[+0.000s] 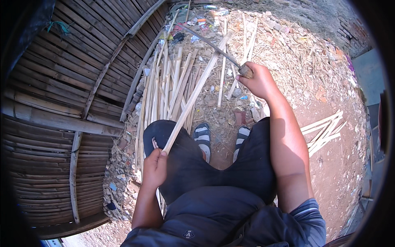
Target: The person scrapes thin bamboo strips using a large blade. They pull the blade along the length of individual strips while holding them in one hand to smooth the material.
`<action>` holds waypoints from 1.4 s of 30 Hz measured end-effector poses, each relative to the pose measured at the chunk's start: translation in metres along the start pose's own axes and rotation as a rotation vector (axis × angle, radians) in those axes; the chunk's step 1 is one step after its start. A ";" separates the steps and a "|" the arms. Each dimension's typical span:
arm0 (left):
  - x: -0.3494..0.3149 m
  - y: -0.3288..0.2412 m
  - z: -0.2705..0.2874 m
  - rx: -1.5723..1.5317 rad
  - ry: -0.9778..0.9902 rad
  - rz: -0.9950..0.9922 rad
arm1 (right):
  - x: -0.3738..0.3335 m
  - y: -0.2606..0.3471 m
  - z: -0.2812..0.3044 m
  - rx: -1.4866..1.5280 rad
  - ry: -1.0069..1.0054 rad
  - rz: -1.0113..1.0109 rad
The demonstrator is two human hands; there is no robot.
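Note:
My left hand (154,168) is closed around the near end of a long, pale bamboo strip (190,105), just by my left knee. The strip slants up and away to the right, over the ground in front of me. In my right hand (260,80) is the wooden handle of a knife (205,40) with a long, narrow, dark blade. That blade points to the far left and crosses the strip near its far end. I cannot tell whether blade and strip touch there.
Many more bamboo strips (175,82) lie beside my left leg, and a smaller bundle (325,129) is on the dirt at right. A bamboo slat wall (61,136) stands close on the left. Straw, rubble and litter cover the ground around my sandalled feet (202,138).

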State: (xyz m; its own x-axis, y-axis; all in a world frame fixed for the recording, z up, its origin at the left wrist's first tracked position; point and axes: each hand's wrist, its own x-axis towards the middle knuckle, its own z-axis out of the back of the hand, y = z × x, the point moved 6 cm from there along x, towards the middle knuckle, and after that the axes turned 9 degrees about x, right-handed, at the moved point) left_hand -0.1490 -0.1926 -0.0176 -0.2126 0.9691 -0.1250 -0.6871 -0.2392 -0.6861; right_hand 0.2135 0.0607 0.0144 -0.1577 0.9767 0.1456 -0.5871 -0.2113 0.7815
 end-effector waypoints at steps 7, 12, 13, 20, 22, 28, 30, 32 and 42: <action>0.001 0.013 -0.001 -0.010 0.005 0.036 | -0.036 0.057 -0.058 -0.177 0.507 0.311; -0.002 0.006 0.002 -0.004 -0.007 0.010 | -0.027 0.046 -0.044 -0.086 0.538 0.276; -0.002 0.007 0.002 -0.017 -0.008 0.020 | -0.018 0.034 -0.031 -0.077 0.410 0.216; 0.000 0.007 -0.001 -0.048 0.013 0.039 | -0.006 0.009 0.013 0.094 0.051 0.038; -0.002 0.009 -0.001 -0.064 0.006 0.041 | -0.011 0.015 -0.003 0.025 0.141 0.116; -0.002 0.010 -0.001 -0.047 0.001 0.035 | -0.037 0.056 -0.049 -0.163 0.661 0.233; -0.001 0.008 0.000 -0.025 -0.009 0.004 | -0.028 0.047 -0.040 -0.094 0.540 0.280; -0.001 0.007 0.000 -0.022 -0.009 0.005 | -0.016 0.025 -0.026 -0.003 0.370 0.300; -0.001 0.003 -0.001 -0.004 -0.008 0.019 | -0.012 0.019 -0.007 0.008 0.214 0.107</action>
State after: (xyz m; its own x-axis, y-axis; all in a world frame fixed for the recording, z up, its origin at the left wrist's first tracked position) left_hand -0.1501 -0.1937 -0.0197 -0.2309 0.9639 -0.1322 -0.6804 -0.2571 -0.6863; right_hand 0.1989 0.0447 0.0229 -0.3841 0.9182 0.0965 -0.5518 -0.3121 0.7734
